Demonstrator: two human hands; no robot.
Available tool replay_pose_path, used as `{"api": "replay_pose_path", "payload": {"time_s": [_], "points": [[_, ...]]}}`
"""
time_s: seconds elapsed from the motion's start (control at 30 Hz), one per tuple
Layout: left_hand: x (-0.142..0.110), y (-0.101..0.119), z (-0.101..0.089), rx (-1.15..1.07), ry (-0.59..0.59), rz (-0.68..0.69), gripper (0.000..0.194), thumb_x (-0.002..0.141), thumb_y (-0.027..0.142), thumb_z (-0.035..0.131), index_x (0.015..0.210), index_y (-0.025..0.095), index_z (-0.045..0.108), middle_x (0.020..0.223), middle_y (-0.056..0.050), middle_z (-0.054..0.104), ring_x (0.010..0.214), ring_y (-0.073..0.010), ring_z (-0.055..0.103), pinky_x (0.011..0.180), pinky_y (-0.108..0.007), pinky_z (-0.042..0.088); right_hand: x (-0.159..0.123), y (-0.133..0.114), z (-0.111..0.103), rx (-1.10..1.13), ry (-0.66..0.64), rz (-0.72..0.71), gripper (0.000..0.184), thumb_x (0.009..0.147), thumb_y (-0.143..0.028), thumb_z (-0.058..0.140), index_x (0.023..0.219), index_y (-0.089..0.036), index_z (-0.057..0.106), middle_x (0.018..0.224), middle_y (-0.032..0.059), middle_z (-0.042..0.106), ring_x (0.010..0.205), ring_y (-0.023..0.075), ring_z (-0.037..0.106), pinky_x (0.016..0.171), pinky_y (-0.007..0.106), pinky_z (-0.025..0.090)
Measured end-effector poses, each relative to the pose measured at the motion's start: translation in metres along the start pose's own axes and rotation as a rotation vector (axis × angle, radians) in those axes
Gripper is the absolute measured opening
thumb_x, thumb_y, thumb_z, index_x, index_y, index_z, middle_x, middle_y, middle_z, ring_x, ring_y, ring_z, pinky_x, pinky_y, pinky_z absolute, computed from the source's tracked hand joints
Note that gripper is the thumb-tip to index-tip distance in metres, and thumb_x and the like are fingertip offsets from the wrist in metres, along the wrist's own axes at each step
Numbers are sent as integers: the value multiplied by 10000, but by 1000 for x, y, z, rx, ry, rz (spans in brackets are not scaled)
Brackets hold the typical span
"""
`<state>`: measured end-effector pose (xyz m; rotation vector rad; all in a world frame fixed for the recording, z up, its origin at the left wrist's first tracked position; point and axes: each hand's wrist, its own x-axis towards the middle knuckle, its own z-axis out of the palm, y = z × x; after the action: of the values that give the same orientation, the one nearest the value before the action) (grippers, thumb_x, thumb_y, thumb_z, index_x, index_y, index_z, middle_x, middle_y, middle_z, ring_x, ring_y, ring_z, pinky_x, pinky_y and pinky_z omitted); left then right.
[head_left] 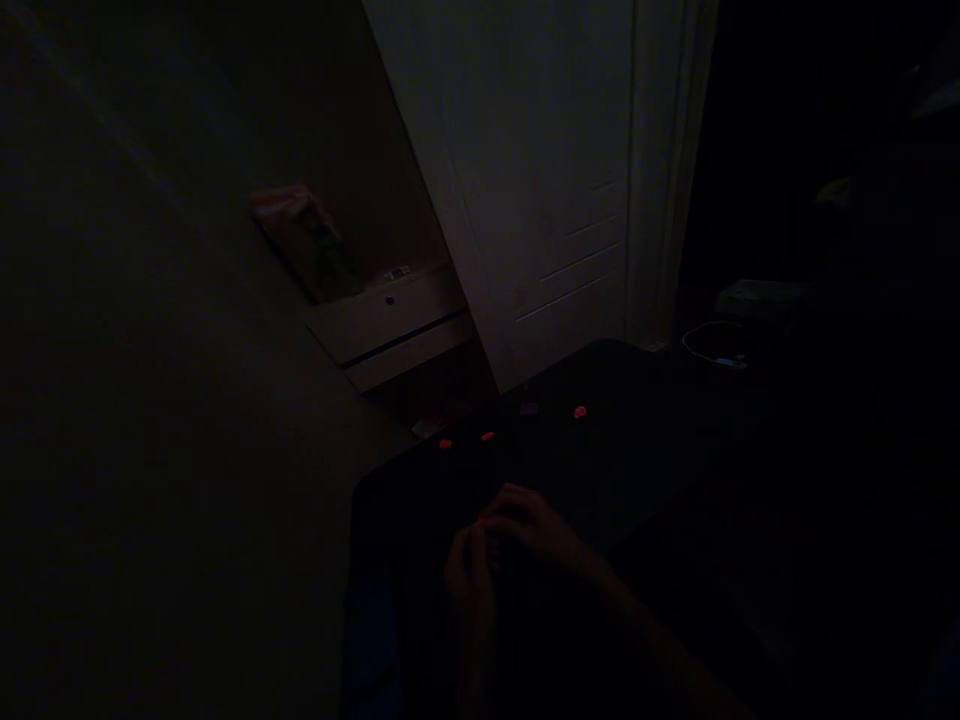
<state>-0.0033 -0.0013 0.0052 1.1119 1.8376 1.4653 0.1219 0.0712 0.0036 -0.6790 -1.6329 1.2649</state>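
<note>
In very dim light, my left hand (471,565) and my right hand (525,522) meet over the near part of a dark table (637,450). The fingertips of both are pinched together around a tiny red piece (482,521), mostly hidden by the fingers; its kind cannot be made out. Beyond my hands lie a small red lump (445,444), a short red bar-shaped piece (487,436) and a rounded red piece (580,412). A dull purple square (529,409) rests near the table's far edge.
Behind the table stands a pale door (547,180). To its left is a drawer unit (397,320) with a red-and-white packet (292,235) on top. A thin white cable (697,350) loops at the right. A wall (187,450) runs along the left.
</note>
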Motion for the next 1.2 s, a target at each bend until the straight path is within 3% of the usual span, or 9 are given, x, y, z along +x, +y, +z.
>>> {"api": "replay_pose_path", "payload": {"time_s": [0.5,1.2], "points": [[1,-3,0,-18,17,8,669,770,813,556,820,161,699,690,-50,655,628,-185,598,594,-288,485,0,-3,0,-29,-9,-2,157,864,-326,750,930,-185,765,916,45,707,864,184,665,796,301,508],[-1,1,0,-60,27,16,617,755,786,604,711,172,660,627,-27,606,592,-168,556,571,-274,459,1,2,-1,-18,-41,-44,151,875,-347,753,933,-215,798,935,46,710,903,193,678,830,314,514]]}}
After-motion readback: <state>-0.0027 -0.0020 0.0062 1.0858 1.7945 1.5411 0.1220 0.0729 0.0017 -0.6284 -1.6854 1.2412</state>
